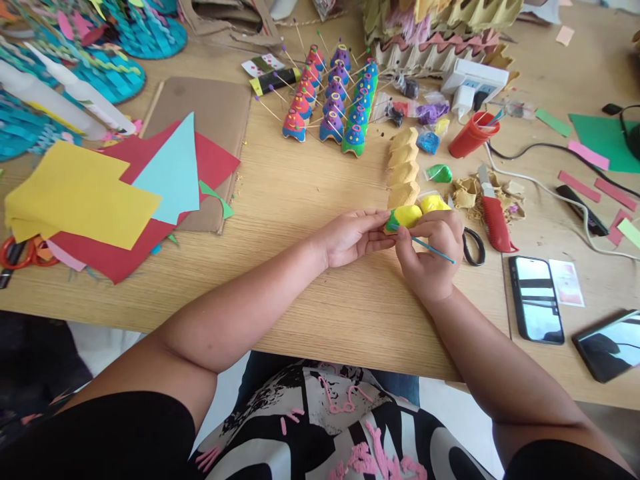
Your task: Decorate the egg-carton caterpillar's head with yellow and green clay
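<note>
My left hand (355, 237) holds the left end of a yellow and green clay-covered piece (406, 215). In my right hand (433, 250) is a thin blue stick (434, 250), pinched between the fingers, its tip at the green edge of the piece. A lump of yellow clay (433, 203) lies just behind my right hand. Beyond my hands stands a bare tan egg-carton strip (403, 167). Further back are three finished-looking carton strips with faces and pins: red (300, 105), purple (332, 125) and blue-green (355, 133).
Coloured sheets (85, 193) lie on cardboard (200, 100) at the left. On the right are a red cup (473, 135), a red-handled knife (497, 217), black-handled scissors (474, 247), a white cable and two phones (537, 300). Egg cartons (440, 50) stand at the back.
</note>
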Demonstrator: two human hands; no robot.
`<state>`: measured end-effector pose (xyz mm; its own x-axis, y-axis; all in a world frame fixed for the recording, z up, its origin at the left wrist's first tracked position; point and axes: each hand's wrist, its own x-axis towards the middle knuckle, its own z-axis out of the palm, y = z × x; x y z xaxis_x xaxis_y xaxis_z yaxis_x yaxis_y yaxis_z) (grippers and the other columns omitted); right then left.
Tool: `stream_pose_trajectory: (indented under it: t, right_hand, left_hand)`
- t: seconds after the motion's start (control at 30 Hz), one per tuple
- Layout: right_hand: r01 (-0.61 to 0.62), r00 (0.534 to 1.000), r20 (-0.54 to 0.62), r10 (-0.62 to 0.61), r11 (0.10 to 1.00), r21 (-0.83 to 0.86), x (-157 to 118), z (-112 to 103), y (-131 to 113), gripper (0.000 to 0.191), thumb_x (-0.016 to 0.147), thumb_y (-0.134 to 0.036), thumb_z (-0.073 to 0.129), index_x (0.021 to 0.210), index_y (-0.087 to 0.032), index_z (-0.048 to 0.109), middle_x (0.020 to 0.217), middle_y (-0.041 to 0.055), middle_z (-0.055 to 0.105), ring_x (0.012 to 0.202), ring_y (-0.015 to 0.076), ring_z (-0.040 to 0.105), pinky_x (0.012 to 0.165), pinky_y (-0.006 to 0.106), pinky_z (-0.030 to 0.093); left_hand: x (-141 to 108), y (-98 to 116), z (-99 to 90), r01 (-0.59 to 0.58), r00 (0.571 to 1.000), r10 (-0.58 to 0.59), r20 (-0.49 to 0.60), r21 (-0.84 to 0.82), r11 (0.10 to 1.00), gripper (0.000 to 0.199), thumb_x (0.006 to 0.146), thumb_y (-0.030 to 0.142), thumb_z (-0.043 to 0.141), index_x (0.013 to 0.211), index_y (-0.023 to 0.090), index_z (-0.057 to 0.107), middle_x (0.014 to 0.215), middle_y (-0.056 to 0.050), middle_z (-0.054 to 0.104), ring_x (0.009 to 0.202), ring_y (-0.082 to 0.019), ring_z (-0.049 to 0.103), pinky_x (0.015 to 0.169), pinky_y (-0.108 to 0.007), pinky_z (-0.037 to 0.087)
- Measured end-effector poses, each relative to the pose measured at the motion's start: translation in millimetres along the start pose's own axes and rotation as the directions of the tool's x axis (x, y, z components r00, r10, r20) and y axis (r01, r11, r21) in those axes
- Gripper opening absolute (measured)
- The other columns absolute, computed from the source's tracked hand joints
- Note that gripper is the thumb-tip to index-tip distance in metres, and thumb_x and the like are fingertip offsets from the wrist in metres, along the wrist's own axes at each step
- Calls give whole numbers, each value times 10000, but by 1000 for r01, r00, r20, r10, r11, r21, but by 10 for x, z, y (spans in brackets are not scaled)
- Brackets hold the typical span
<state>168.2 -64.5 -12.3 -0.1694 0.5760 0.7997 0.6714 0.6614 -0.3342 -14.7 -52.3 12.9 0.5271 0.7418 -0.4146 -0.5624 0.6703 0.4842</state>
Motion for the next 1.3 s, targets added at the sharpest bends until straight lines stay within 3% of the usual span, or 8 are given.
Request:
stream_pose_trajectory:
  t: [0.3,0.5,0.73,0.97,1.3]
  right_hand:
    - [14,1000,-15,-15,999,-44,13,10,-31,215,990,-290,717,857,-268,549,865,18,668,832,231,638,850,459,439]
    - [-9,1000,-12,9,999,-36,-19,13,-2,200,983,-313,708,863,-274,553,859,17,644,843,238,632,887,489,454]
    - [53,998,-20,-54,998,-46,14,8,-24,218,988,-272,713,859,-269,537,857,8,653,816,220,626,851,461,448]
    - [18,1000,2,-18,997,-80,-5,10,-12,216,986,-302,701,845,-272,540,858,18,652,830,233,627,885,478,454]
    - [23,998,-54,-28,995,-100,16,12,-42,236,960,-265,725,845,-266,519,854,9,630,836,228,595,876,454,408]
  left_hand:
    - [4,-26,4,-1,1000,1,15,16,1000,335,1115,110,523,904,105,783,855,-49,818,736,-87,775,797,-210,621]
    - [10,-24,-30,3,999,-4,38,38,999,248,1096,136,593,942,111,786,881,-49,822,752,-79,769,864,-208,631]
    - [13,-29,-28,-6,999,5,35,43,999,263,1097,131,587,930,118,791,843,-38,812,743,-79,763,922,-229,635]
    - [17,-37,-23,-13,999,11,49,48,999,317,1115,131,543,904,120,779,847,-42,817,736,-73,765,807,-187,619]
    - [23,-50,-36,-16,997,12,79,57,998,267,1105,131,571,928,117,770,868,-45,816,774,-80,767,855,-210,623]
